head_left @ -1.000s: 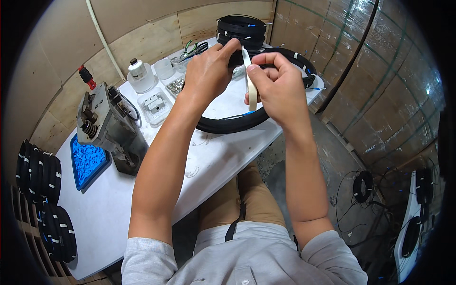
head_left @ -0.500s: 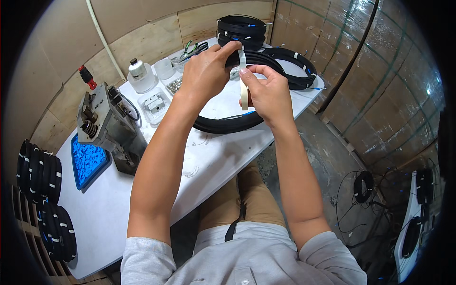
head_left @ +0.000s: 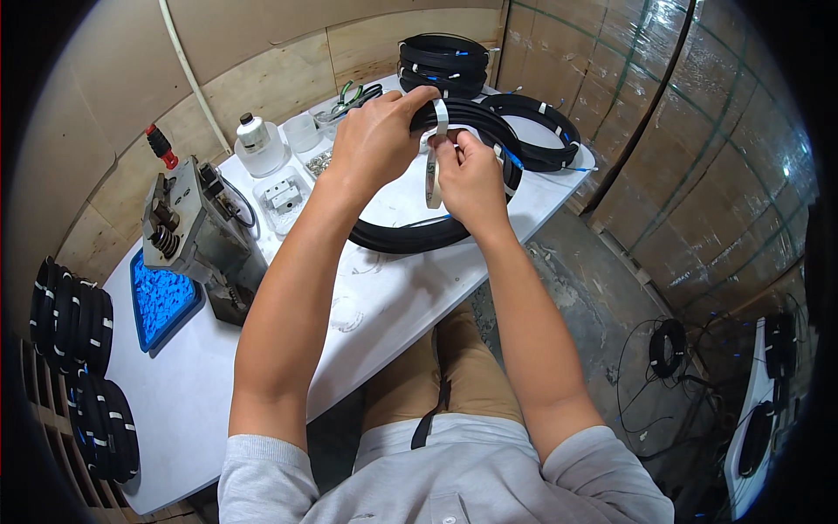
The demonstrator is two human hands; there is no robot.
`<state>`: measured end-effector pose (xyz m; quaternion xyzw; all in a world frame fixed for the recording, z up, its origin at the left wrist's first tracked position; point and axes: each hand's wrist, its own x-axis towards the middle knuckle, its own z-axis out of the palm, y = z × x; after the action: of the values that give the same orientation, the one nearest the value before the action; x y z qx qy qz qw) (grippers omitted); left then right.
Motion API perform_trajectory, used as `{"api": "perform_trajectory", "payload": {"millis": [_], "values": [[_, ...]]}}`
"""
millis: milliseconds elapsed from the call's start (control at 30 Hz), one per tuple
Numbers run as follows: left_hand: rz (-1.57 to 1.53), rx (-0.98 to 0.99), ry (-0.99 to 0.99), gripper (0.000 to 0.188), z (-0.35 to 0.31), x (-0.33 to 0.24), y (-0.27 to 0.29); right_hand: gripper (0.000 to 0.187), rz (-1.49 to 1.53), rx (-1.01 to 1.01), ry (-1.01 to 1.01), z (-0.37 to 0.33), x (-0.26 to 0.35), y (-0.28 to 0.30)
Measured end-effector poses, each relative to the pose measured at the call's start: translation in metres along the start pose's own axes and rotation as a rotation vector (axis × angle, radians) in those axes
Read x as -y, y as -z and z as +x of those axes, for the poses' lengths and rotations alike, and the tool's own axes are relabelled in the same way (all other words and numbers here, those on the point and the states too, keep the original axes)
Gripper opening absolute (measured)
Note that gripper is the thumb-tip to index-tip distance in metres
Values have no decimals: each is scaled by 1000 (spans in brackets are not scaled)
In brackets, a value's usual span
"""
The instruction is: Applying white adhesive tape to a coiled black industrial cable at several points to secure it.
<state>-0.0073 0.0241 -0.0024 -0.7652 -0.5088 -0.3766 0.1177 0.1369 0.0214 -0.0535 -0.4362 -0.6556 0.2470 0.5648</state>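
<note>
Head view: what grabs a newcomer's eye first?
Probably the black coil at centre, with the left hand gripping its upper left and the right hand holding the pale tape that crosses it. Next, the bright blue bits in the tray at left, beside the metal machine with its red-and-black handle.

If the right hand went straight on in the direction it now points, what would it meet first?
Beyond the tape roll it holds, the right hand would probably meet the far part of the black cable coil first, though the depth is unclear.
</note>
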Motion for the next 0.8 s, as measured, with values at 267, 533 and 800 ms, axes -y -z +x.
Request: {"api": "perform_trajectory", "payload": {"millis": [267,533,800], "values": [[143,-49,-64,28,-2,3,-3,22,-71,68,-36,-4,11,5],[125,-19,-69,32,3,7,-1,25,154,124,-13,-5,-2,8],[155,10,-68,29,4,1,-2,24,110,98,-31,-3,-5,6]]}}
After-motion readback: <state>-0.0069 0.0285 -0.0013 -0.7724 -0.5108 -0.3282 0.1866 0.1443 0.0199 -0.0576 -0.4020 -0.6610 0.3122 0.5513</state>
